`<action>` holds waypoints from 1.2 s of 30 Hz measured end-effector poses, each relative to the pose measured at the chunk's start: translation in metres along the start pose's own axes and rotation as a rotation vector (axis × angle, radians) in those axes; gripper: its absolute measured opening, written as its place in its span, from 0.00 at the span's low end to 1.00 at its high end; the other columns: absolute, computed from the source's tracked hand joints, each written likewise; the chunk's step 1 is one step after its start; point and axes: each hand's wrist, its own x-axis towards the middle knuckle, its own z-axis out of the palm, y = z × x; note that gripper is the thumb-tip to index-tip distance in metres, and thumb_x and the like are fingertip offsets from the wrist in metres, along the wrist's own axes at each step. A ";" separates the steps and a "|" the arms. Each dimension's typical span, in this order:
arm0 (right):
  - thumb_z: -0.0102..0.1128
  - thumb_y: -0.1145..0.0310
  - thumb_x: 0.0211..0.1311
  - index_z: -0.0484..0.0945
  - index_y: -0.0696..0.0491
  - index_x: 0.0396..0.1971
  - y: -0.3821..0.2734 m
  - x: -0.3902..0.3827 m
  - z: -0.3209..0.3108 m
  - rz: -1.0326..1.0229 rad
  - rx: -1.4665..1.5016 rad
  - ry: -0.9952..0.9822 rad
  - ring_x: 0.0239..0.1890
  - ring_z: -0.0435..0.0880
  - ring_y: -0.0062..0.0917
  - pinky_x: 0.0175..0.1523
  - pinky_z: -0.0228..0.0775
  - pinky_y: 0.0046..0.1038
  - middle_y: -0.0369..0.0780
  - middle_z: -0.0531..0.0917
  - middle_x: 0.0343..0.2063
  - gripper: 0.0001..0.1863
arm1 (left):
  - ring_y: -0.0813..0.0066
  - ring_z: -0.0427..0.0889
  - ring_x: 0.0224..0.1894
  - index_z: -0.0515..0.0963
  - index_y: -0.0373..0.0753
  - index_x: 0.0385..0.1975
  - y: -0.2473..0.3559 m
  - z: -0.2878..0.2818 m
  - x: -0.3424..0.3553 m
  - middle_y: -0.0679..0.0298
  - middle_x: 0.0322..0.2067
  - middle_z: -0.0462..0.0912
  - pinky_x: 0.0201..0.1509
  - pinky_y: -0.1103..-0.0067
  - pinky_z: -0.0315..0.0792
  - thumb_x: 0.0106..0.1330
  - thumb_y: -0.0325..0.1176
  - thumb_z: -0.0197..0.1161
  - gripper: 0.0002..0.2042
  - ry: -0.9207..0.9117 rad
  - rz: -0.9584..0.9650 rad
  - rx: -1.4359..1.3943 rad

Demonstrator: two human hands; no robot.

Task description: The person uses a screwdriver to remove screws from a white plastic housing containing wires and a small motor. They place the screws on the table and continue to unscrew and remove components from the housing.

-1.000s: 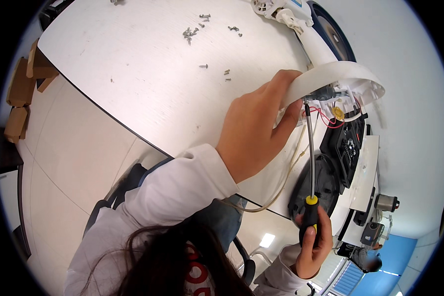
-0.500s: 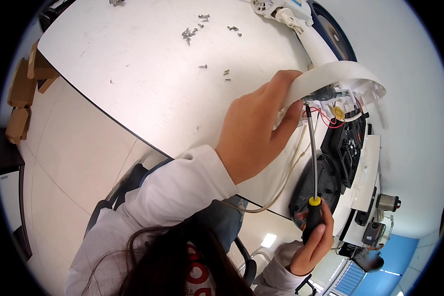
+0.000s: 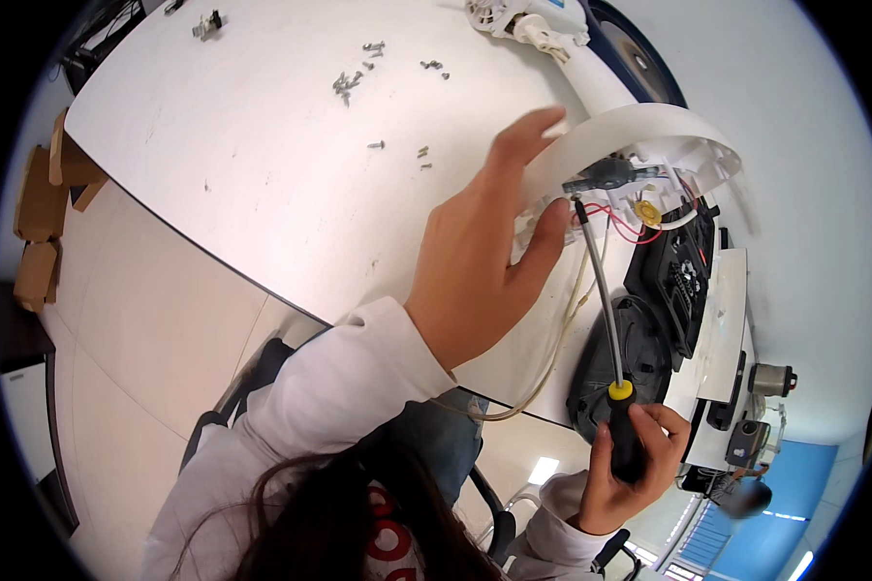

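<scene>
- Screwdriver [image 3: 606, 320] held upright at the table's near edge, black and yellow handle low, long metal shaft running up and away to the white housing.
- Right hand [image 3: 628, 465] nearest, lower right, fingers curled tight around the handle, thumb laid along its left side.
- Left hand [image 3: 480, 257] further up, palm down, fingers held together and stretched over the rim of the white housing [image 3: 639, 136], fingertips touching the curved wall just left of the screwdriver tip.
- Tip set against a dark part inside the housing, beside red wires [image 3: 622, 221] and a small yellow disc [image 3: 646, 211].
- Pale cable [image 3: 543, 363] looping down from the housing past the shaft.
- Black round part [image 3: 639, 349] just right of the shaft.
- Loose screws [image 3: 344, 84] scattered far back on the white table [image 3: 262, 165].
</scene>
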 end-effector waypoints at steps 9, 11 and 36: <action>0.67 0.82 0.35 0.78 0.54 0.36 0.006 -0.004 -0.008 0.120 0.102 -0.008 0.35 0.76 0.32 0.42 0.67 0.28 0.44 0.75 0.35 0.21 | 0.54 0.66 0.59 0.74 0.44 0.48 0.008 -0.010 0.007 0.51 0.53 0.70 0.55 0.66 0.66 0.50 0.21 0.65 0.23 0.039 0.355 0.423; 0.67 0.81 0.35 0.78 0.55 0.36 0.011 -0.011 -0.010 0.184 0.170 0.027 0.36 0.76 0.33 0.43 0.66 0.28 0.44 0.75 0.35 0.21 | 0.53 0.63 0.60 0.78 0.48 0.43 0.007 -0.007 0.005 0.51 0.53 0.70 0.56 0.64 0.65 0.48 0.22 0.68 0.20 0.092 0.361 0.422; 0.67 0.83 0.28 0.78 0.53 0.36 0.073 -0.068 -0.016 0.321 0.311 0.077 0.35 0.77 0.34 0.42 0.67 0.27 0.43 0.76 0.34 0.25 | 0.56 0.59 0.64 0.82 0.49 0.26 0.011 -0.005 0.020 0.63 0.52 0.74 0.61 0.64 0.60 0.43 0.26 0.74 0.11 0.055 0.626 0.894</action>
